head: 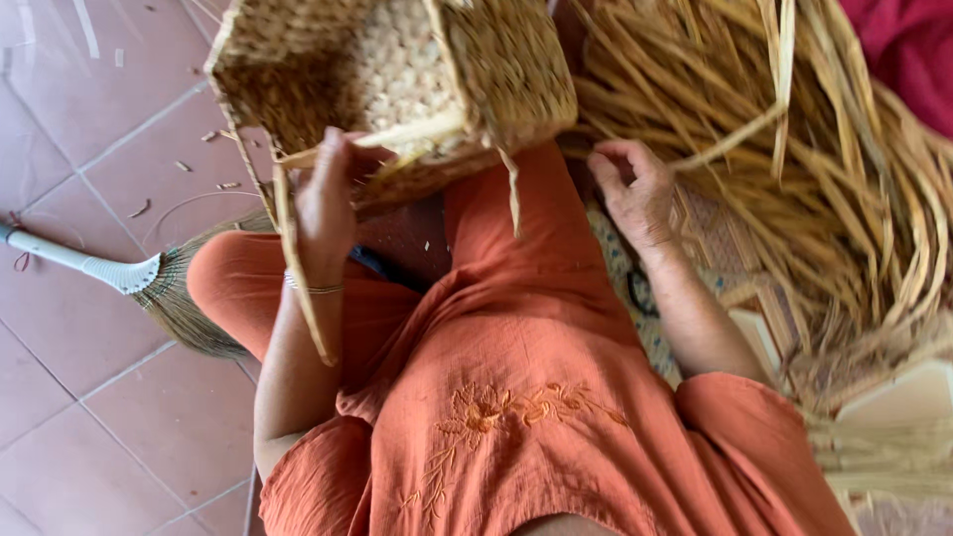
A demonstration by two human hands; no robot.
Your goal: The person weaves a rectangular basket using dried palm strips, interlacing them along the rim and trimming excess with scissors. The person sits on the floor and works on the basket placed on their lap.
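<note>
Terracotta floor tiles (89, 328) fill the left of the view, scattered with short offcuts of straw, and a broom (149, 283) with a white handle and a fan of pale bristles lies there, its head just beside the person's orange-clad knee. Right of that, the left hand (326, 199) closes around the near rim of a woven basket (397, 79), fingers curled over the edge and pressed together on it, with a thin bracelet at the wrist; a long flat strand (298, 268) hangs from the rim down past the forearm. The basket rests tilted on the lap, its mouth turned toward the camera, so the plaited inside shows: tan, tightly woven, square-cornered, with the rim unfinished and a few loose ends sticking out on the near edge. Further right, the right hand (635, 194) lies at the edge of a big heap of dry reeds (794, 169), fingers bent and seemingly pinching one stalk, though the exact hold is hard to make out. Since the basket is held by one hand at one edge only, it could tip off the lap. The hanging strand could also snag or kink and crack, as the dry fibre looks brittle, and pulling a stalk from the tangled heap might drag others along.
</note>
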